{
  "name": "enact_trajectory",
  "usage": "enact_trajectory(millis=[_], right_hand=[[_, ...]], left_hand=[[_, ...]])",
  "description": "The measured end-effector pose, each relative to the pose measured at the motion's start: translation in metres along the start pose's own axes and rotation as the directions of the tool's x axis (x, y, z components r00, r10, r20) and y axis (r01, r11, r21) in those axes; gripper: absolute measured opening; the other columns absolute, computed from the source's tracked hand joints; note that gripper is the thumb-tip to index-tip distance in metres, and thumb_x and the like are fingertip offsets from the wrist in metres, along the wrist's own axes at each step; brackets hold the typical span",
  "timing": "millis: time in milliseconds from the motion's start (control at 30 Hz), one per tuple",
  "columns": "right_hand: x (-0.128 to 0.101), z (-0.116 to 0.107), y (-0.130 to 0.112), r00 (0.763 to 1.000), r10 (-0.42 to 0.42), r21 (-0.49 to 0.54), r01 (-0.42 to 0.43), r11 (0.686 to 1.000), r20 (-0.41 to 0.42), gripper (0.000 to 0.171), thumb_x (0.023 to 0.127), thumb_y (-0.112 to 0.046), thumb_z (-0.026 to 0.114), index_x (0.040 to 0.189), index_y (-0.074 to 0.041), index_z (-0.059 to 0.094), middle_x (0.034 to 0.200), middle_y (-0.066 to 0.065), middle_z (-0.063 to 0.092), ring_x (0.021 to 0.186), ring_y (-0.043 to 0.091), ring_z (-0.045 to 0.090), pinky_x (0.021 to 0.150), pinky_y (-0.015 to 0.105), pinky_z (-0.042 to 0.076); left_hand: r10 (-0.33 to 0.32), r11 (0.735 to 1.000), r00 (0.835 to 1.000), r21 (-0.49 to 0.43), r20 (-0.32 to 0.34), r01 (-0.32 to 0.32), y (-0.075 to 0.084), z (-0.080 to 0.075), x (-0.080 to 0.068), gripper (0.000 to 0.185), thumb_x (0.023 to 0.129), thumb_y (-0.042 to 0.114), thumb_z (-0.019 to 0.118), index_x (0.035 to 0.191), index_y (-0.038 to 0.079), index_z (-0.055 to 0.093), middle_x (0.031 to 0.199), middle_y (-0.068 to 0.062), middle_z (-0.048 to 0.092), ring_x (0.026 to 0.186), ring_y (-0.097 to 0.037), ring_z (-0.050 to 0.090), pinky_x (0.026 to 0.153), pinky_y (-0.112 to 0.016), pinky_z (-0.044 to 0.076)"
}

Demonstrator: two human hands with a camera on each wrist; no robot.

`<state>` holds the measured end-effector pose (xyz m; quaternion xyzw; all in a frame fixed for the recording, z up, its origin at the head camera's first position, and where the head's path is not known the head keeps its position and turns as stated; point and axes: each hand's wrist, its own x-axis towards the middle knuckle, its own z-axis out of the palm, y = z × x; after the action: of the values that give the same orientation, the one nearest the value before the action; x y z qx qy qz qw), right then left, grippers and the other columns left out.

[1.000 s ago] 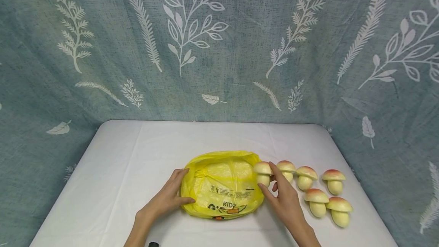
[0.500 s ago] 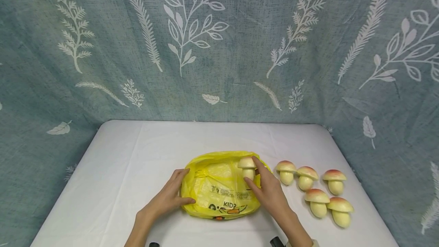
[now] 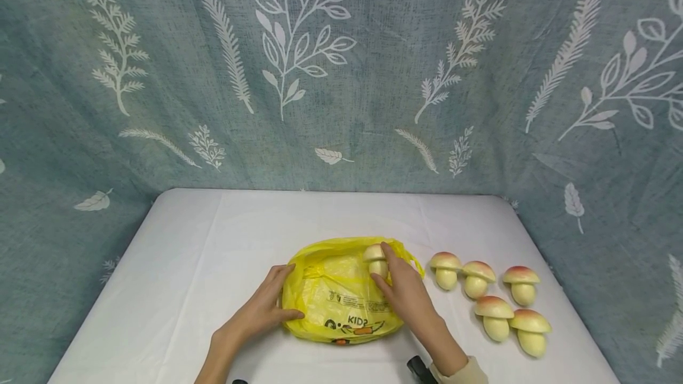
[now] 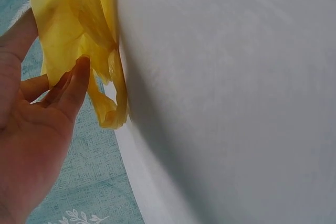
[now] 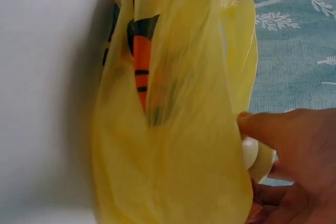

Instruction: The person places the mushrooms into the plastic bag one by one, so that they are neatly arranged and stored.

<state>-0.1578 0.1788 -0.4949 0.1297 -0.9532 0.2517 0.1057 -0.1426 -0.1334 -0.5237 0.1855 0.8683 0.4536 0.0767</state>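
White tabletop (image 3: 240,224), lower frame: right hand (image 3: 408,289) pinches mushroom (image 3: 376,255), stem pointing down-frame, at right end of bag (image 3: 336,283); left hand (image 3: 263,306), farther off, holds its left edge.

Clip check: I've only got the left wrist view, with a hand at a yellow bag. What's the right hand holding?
Observer: The head view shows the right hand gripping a mushroom at the mouth of the yellow bag.
Operator: Are more mushrooms about?
Observer: Yes, five others lie on the white table, to the right of the bag.
Operator: Any print?
Observer: Yes, dark lettering shows on the bag, including "KID".
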Motion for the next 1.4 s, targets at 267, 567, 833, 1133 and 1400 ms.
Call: enact_trajectory(millis=[267,567,833,1133,1400], right_hand=[[0.007,0.005,-0.008,0.999,0.040,-0.071,-0.038,0.997,0.014,0.069,0.089,-0.017,0.076,0.146,0.002,0.040,0.101,0.024,0.067,0.088,0.038,0.065,0.073,0.050,0.056],[0.011,0.009,-0.010,0.998,0.049,-0.121,-0.045,0.992,0.031,0.066,0.088,-0.013,0.076,0.142,0.004,0.043,0.084,0.018,0.065,0.064,0.029,0.060,0.055,0.043,0.051],[0.014,0.010,-0.007,0.995,0.079,-0.133,-0.071,0.989,0.054,0.063,0.086,-0.010,0.077,0.139,0.002,0.044,0.068,0.011,0.060,0.048,0.019,0.047,0.042,0.034,0.039],[0.014,0.010,-0.006,0.992,0.110,-0.132,-0.102,0.986,0.059,0.065,0.087,-0.011,0.076,0.140,0.002,0.042,0.058,0.006,0.054,0.042,0.017,0.041,0.038,0.031,0.033],[0.014,0.011,-0.005,0.993,0.109,-0.129,-0.103,0.986,0.043,0.064,0.085,-0.010,0.078,0.138,0.000,0.043,0.057,0.007,0.054,0.042,0.018,0.041,0.038,0.031,0.033]], left_hand=[[0.007,1.000,1.000,0.001,0.003,-0.007,0.000,0.000,0.000,0.093,0.079,0.028,0.085,0.152,0.003,0.033,0.143,-0.010,0.039,0.137,-0.034,0.036,0.112,-0.057,0.030],[0.010,1.000,1.000,0.008,0.004,-0.010,0.001,-0.001,-0.001,0.093,0.078,0.027,0.086,0.151,0.001,0.033,0.143,-0.011,0.039,0.136,-0.033,0.037,0.112,-0.056,0.031],[0.025,1.000,1.000,0.011,0.003,-0.025,0.000,0.000,0.000,0.093,0.078,0.026,0.086,0.151,0.001,0.034,0.142,-0.011,0.039,0.135,-0.033,0.038,0.112,-0.055,0.032],[0.026,0.999,1.000,0.020,0.006,-0.027,0.000,0.000,0.000,0.093,0.079,0.026,0.085,0.151,0.001,0.033,0.143,-0.011,0.039,0.136,-0.033,0.038,0.112,-0.055,0.032],[0.025,0.999,1.000,0.024,0.002,-0.025,0.000,0.001,0.000,0.093,0.079,0.026,0.085,0.151,0.001,0.033,0.143,-0.011,0.039,0.136,-0.033,0.038,0.112,-0.055,0.032]])
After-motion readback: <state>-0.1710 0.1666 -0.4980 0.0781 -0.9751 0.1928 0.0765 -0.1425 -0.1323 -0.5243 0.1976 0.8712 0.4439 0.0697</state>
